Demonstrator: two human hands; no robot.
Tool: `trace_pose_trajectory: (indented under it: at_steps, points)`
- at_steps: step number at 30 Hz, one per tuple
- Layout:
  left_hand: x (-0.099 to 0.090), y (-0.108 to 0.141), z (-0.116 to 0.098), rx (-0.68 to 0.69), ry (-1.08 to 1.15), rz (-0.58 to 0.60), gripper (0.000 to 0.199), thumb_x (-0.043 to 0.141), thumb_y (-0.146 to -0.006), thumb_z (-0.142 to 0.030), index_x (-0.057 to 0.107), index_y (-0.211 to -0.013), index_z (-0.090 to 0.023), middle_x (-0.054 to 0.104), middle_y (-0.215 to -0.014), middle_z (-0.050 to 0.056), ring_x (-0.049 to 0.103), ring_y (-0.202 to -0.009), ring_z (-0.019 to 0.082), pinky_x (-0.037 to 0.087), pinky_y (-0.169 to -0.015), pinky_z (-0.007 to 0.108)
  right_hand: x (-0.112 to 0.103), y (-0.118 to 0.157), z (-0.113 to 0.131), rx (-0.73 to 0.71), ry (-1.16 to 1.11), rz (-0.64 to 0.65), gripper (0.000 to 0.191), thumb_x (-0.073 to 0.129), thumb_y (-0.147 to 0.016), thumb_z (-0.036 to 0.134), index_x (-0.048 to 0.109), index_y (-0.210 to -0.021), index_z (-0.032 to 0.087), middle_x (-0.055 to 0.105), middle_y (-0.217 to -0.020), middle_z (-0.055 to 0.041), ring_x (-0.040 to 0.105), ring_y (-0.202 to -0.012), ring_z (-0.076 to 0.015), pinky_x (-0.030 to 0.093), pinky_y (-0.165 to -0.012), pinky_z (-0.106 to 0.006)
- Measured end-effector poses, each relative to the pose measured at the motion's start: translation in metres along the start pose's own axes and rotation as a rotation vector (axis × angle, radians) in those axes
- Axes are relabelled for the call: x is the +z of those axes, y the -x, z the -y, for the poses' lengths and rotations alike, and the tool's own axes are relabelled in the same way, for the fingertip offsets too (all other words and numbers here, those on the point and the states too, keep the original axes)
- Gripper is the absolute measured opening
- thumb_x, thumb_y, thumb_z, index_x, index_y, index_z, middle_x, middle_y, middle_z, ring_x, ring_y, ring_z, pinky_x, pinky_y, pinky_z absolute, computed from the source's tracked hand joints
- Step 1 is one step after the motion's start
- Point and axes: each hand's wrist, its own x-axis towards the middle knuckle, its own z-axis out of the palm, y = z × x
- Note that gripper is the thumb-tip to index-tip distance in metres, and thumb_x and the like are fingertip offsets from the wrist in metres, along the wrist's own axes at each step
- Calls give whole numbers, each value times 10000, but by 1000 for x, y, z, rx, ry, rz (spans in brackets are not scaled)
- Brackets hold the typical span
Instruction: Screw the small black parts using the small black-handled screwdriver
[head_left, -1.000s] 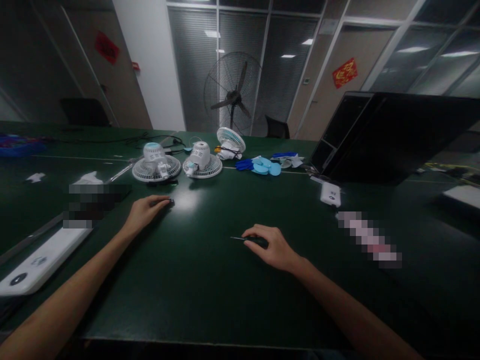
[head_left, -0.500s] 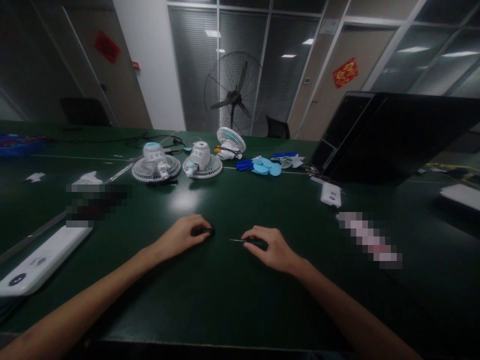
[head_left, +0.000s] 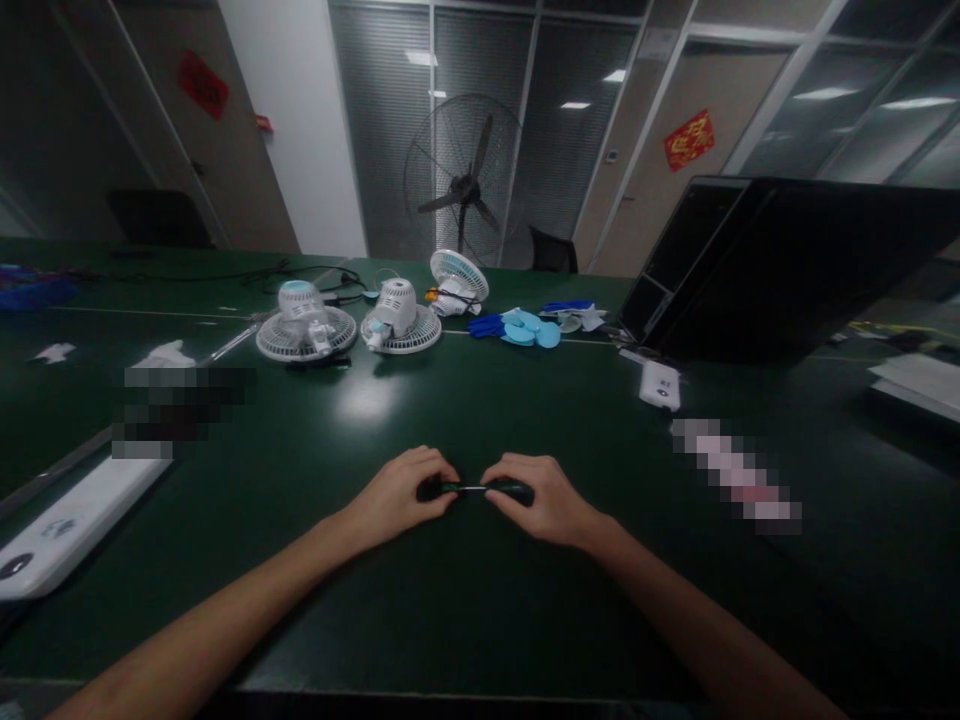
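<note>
Now the dark piece [head_left: 428, 490], pinched in L hand [head_left: 401, 495], has been brought up to the dark-handled tool [head_left: 514, 491], grasped in R hand [head_left: 551, 500], on/over the green table [head_left: 480, 610]; pcs apparently lined up for two-handed work, contact unclear.

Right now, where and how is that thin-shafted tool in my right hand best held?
The tool is probably best gripped by its dark handle, from the right, where your right hand pinches it. It lies crosswise, thicker handle on the right; the thin metal shaft points left, toward the small dark piece in your left hand.
</note>
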Motion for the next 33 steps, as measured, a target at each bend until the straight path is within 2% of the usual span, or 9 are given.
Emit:
trace_pose_trajectory:
  at_steps: [8,12,15,18,22,25,27,30,33]
  points:
    - [1,-2,-3,35,-1,7,151,642,-981,-318,690,-1084,-219,677,-1040,53,606,-979,217,489,-858,352,9,-8,16,-15,-54,-21,223,593,-1058,346,692,-1211,217,708,-1051,-42,665,-882,-174,508,-780,-293]
    - [1,0,-3,39,-19,8,141,645,-985,-319,685,-1082,-224,686,-1057,48,609,-1004,223,477,-902,374,10,-7,14,-4,-85,-42,232,580,-1063,354,680,-1221,216,706,-1053,-48,664,-882,-181,522,-785,-303]
    - [0,7,-5,37,-48,19,183,621,-1005,-322,675,-1160,-241,681,-1149,56,606,-1076,231,465,-966,398,7,-2,6,31,-68,-73,207,600,-1045,337,687,-1187,215,705,-1034,-48,662,-860,-187,528,-769,-313]
    - [-10,17,-3,67,-76,74,271,552,-1041,-287,639,-1298,-281,652,-1267,63,592,-1159,234,445,-1043,420,4,2,4,89,-77,-118,188,596,-1042,329,696,-1153,213,708,-1028,-54,669,-875,-197,538,-771,-323]
    - [-45,27,32,60,-81,119,320,465,-1071,-275,636,-1339,-313,639,-1300,64,593,-1195,228,468,-1061,402,4,2,8,163,-122,-142,176,605,-1037,322,699,-1140,217,715,-1029,-51,678,-899,-202,552,-794,-332]
    - [-72,31,73,-82,-98,-32,324,447,-1068,-333,652,-1313,-286,641,-1279,80,618,-1157,247,518,-1003,402,5,1,11,184,-145,-127,160,609,-1036,317,703,-1122,221,716,-1022,-40,678,-888,-192,554,-791,-324]
    - [-83,35,94,-184,-113,-125,335,463,-1052,-391,667,-1291,-273,648,-1261,87,638,-1122,263,535,-980,418,6,1,11,191,-149,-117,153,613,-1035,314,706,-1118,225,717,-1016,-34,679,-887,-190,551,-791,-323]
    - [-86,43,105,-236,-116,-165,362,460,-1044,-434,681,-1280,-272,653,-1261,90,645,-1131,273,534,-996,423,5,2,10,195,-120,-121,147,626,-1027,311,710,-1112,226,718,-1011,-32,680,-891,-195,548,-787,-327]
    - [-83,51,100,-233,-116,-167,363,453,-1048,-434,688,-1280,-284,660,-1262,79,652,-1145,264,531,-1009,405,5,3,9,197,-116,-118,154,623,-1031,318,708,-1118,223,718,-1021,-34,680,-902,-196,552,-790,-324]
